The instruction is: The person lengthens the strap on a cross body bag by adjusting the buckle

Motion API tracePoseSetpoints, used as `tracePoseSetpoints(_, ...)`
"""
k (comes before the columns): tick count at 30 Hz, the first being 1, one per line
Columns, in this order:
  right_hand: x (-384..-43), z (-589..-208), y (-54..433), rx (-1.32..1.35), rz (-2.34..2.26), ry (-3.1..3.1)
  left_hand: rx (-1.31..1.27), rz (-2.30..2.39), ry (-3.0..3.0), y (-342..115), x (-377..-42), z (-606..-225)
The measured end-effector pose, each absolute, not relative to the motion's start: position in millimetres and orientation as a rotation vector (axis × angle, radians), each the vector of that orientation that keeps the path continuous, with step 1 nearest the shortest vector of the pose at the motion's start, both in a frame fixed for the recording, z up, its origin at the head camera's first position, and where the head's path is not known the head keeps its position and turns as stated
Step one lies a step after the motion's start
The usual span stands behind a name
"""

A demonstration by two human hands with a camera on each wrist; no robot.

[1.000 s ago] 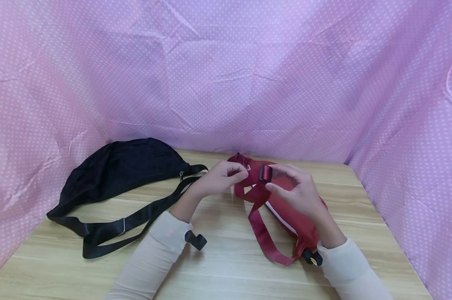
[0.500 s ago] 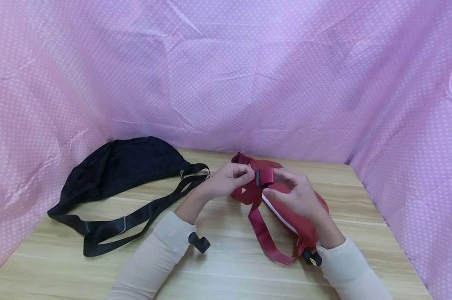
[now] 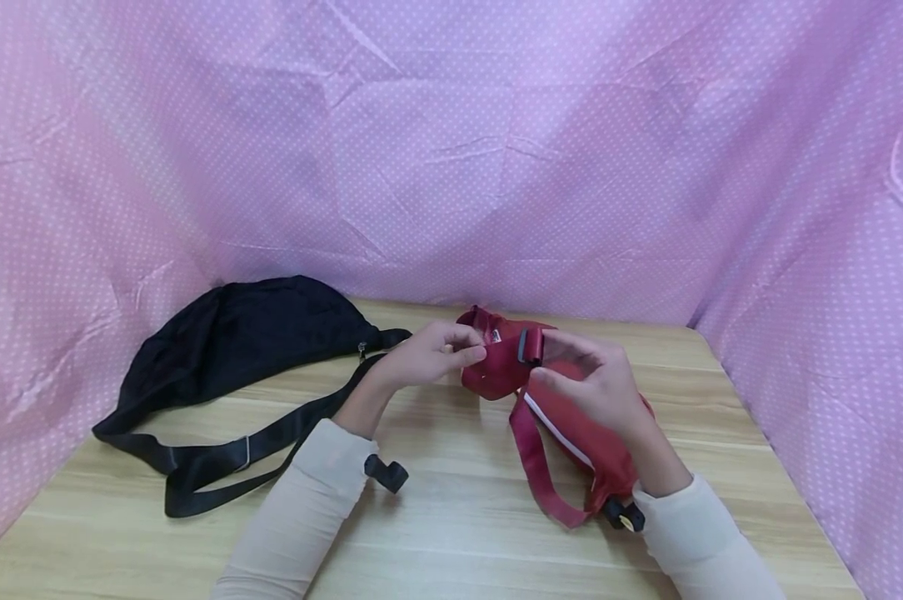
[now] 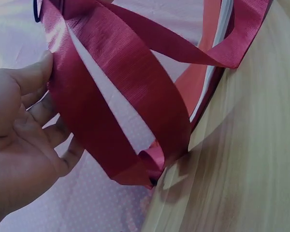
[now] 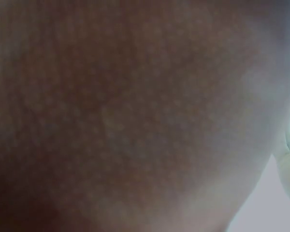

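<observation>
A red waist bag (image 3: 597, 437) lies on the right of the table, its white zip line facing the middle. Above its far end, my left hand (image 3: 427, 358) pinches the red strap (image 3: 496, 360) between thumb and fingers. My right hand (image 3: 600, 379) holds the strap at the dark slide buckle (image 3: 524, 345), thumb below and fingers above. Strap spans the short gap between my hands, and a loop hangs down to the table. In the left wrist view the strap (image 4: 87, 106) falls in broad folds beside my fingers. A blurred brownish surface fills most of the right wrist view.
A black waist bag (image 3: 256, 333) lies on the left, its black strap (image 3: 219, 462) looped toward the front and passing behind my left forearm. Pink dotted cloth (image 3: 436, 150) walls in the wooden table (image 3: 451, 533) at the back and sides.
My left hand came slightly toward the buckle, then drew back left, so more strap stretches between hand and buckle. The buckle has tilted, and the hanging strap has shifted. My right hand has barely moved.
</observation>
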State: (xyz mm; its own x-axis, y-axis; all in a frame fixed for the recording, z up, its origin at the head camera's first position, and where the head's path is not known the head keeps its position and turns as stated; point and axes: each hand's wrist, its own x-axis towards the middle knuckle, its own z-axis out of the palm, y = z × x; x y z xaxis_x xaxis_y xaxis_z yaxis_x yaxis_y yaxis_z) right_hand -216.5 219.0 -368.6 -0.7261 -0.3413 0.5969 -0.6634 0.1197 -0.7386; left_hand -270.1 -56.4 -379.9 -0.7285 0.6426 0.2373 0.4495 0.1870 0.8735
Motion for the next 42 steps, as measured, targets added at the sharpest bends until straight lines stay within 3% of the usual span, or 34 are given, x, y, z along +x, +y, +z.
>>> tracePoseSetpoints(20,-213.9,-368.8,216.4,1.076,1.720,-2.187,0.961,1.847,2.145,-22.5,-250.2,-377.1)
tracePoseSetpoints(35,-212.9,-368.9,215.0,0.963,1.749,-2.187,0.692,1.965,2.165,-17.3,-239.2,-366.6)
tracePoseSetpoints(42,-212.2,-368.1,215.0,0.905,1.862,-2.093,0.823,2.001,1.990,-24.2,-240.2,-365.9)
